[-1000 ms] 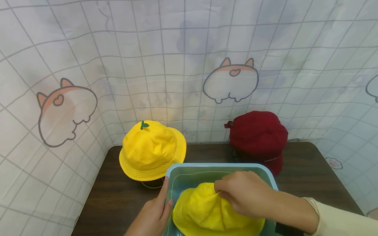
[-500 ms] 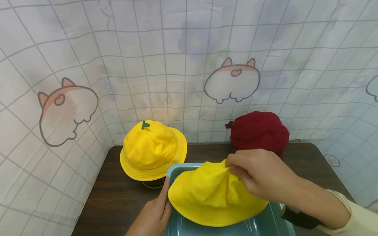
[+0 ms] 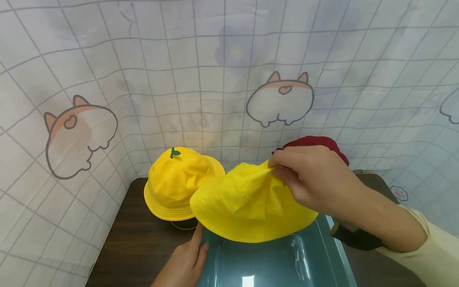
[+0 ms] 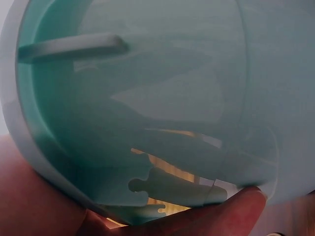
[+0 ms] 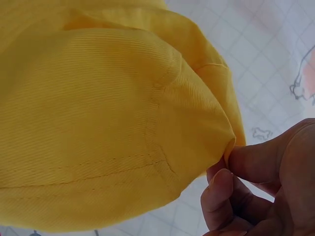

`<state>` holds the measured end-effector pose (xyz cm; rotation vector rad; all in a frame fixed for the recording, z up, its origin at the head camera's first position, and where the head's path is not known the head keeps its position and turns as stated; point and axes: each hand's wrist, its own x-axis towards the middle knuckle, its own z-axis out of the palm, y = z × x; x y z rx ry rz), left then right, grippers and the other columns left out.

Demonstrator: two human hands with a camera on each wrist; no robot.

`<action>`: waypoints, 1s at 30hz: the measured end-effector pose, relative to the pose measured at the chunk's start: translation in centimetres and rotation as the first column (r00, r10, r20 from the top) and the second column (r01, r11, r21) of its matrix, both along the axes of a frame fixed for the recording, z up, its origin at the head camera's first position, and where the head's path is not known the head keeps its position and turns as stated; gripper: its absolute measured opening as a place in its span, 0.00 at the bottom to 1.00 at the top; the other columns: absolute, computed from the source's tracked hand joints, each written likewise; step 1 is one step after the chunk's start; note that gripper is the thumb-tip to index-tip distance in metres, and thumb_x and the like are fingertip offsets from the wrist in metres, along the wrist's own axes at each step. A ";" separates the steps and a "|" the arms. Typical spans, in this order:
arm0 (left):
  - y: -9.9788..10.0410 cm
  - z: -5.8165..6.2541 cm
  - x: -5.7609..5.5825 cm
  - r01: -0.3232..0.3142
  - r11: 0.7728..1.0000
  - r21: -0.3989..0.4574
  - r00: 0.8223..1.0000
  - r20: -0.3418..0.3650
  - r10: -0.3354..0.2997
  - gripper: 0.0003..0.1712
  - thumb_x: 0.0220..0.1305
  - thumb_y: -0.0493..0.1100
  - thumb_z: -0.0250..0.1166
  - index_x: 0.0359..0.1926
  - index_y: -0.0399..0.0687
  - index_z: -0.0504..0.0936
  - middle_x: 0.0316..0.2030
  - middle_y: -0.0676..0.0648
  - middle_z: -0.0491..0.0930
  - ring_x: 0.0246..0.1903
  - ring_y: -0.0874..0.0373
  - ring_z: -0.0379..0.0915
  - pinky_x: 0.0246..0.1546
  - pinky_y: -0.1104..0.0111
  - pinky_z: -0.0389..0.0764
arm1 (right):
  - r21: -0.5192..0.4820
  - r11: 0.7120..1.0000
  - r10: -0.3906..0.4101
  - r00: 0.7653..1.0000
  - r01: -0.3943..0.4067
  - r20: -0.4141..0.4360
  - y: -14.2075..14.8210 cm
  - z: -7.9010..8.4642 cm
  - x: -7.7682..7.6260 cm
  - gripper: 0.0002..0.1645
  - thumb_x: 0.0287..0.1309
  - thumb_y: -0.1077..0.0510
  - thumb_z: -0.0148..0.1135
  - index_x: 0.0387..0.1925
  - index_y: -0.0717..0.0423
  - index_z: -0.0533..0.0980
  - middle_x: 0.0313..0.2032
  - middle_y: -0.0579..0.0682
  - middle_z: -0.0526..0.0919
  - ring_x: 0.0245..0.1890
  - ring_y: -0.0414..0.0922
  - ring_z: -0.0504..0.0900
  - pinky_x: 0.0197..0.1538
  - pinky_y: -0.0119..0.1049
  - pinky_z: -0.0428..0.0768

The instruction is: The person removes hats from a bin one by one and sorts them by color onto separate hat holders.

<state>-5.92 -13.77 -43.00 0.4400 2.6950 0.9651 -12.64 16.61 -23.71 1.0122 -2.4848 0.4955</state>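
Note:
In the head view a yellow bucket hat (image 3: 247, 207) hangs tilted above a blue-green plastic tub (image 3: 258, 263). My right hand (image 3: 315, 179) pinches the cloth at the top of its crown between thumb and fingers. The right wrist view shows this pinch near the end of the folded yellow cloth (image 5: 113, 113). At the tub's left edge, my left hand (image 3: 186, 255) holds the side by its rim. A finger of that hand presses the tub's glossy wall (image 4: 172, 93) in the left wrist view; its other fingers are partly hidden.
A second yellow hat with a green sprout (image 3: 179, 183) sits at the back left, partly behind the lifted hat. At the back right is a dark red cap (image 3: 319, 142), mostly covered by my right hand. A grid-patterned cloth (image 3: 215, 99) surrounds the dark wooden table (image 3: 125, 243).
My right hand has lifted the yellow bucket hat up out of the tub, baring the tub's floor. The left hand stays at the tub's left side.

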 end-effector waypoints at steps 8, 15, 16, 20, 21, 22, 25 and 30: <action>-0.2 0.1 0.0 -0.012 0.999 0.039 1.000 -0.019 0.012 0.41 0.82 0.48 0.49 0.83 0.45 0.39 0.17 0.60 0.64 0.13 0.69 0.55 0.25 0.71 0.69 | -0.027 1.000 0.004 1.000 -0.004 -0.021 -2.1 2.5 -2.3 0.09 0.64 0.66 0.63 0.36 0.50 0.84 0.32 0.44 0.88 0.26 0.42 0.78 0.33 0.36 0.80; -0.2 0.2 0.0 -0.006 0.999 0.053 1.000 -0.009 0.006 0.40 0.82 0.48 0.49 0.83 0.45 0.39 0.18 0.60 0.63 0.13 0.69 0.55 0.23 0.71 0.70 | -0.068 0.998 0.008 0.998 -0.012 -0.065 -4.4 4.3 -4.6 0.07 0.67 0.64 0.61 0.37 0.56 0.84 0.30 0.49 0.86 0.26 0.46 0.76 0.34 0.38 0.79; -0.1 0.2 0.0 -0.003 0.999 0.046 1.000 -0.015 0.004 0.40 0.82 0.48 0.49 0.83 0.45 0.39 0.18 0.60 0.64 0.14 0.69 0.58 0.25 0.69 0.74 | -0.072 0.997 0.005 0.997 -0.011 -0.075 -4.7 4.5 -4.9 0.07 0.67 0.63 0.60 0.37 0.56 0.84 0.30 0.49 0.86 0.26 0.47 0.76 0.34 0.38 0.78; 0.0 0.2 0.0 0.000 1.000 0.022 0.999 -0.040 0.000 0.40 0.82 0.49 0.49 0.82 0.43 0.40 0.21 0.59 0.71 0.22 0.70 0.71 0.37 0.59 0.84 | -0.076 0.997 -0.010 0.997 0.005 -0.078 -6.1 5.5 -6.4 0.08 0.70 0.60 0.59 0.39 0.55 0.84 0.30 0.49 0.86 0.26 0.48 0.76 0.34 0.38 0.75; 0.0 0.1 0.1 0.000 1.000 0.017 0.999 -0.046 0.001 0.40 0.82 0.49 0.49 0.82 0.43 0.41 0.25 0.57 0.76 0.25 0.69 0.75 0.41 0.56 0.85 | -0.074 0.997 -0.017 0.997 0.012 -0.071 -6.6 5.6 -6.7 0.09 0.71 0.59 0.58 0.40 0.55 0.84 0.31 0.49 0.86 0.26 0.47 0.76 0.34 0.37 0.76; 0.0 0.1 0.1 -0.001 1.000 0.013 0.999 -0.047 0.002 0.40 0.82 0.49 0.49 0.82 0.43 0.41 0.28 0.55 0.80 0.28 0.68 0.77 0.43 0.53 0.85 | -0.071 0.997 -0.022 0.998 0.017 -0.059 -7.0 5.8 -7.1 0.09 0.71 0.58 0.58 0.41 0.54 0.83 0.32 0.49 0.86 0.27 0.48 0.77 0.35 0.38 0.76; -0.1 0.1 0.2 -0.011 1.000 0.008 0.999 -0.048 0.011 0.40 0.81 0.49 0.50 0.82 0.44 0.42 0.43 0.44 0.87 0.34 0.63 0.82 0.45 0.50 0.84 | -0.054 0.998 -0.033 0.999 0.031 -0.032 -8.5 6.2 -8.5 0.10 0.72 0.58 0.56 0.42 0.53 0.83 0.35 0.48 0.87 0.30 0.47 0.78 0.37 0.37 0.77; -0.1 0.0 0.2 -0.016 1.000 0.005 0.998 -0.056 0.016 0.41 0.81 0.49 0.51 0.82 0.44 0.42 0.52 0.38 0.85 0.36 0.58 0.84 0.44 0.50 0.85 | -0.010 0.999 -0.042 0.999 0.041 -0.005 -11.2 6.5 -10.6 0.11 0.71 0.59 0.53 0.42 0.52 0.82 0.37 0.47 0.87 0.31 0.47 0.77 0.38 0.37 0.76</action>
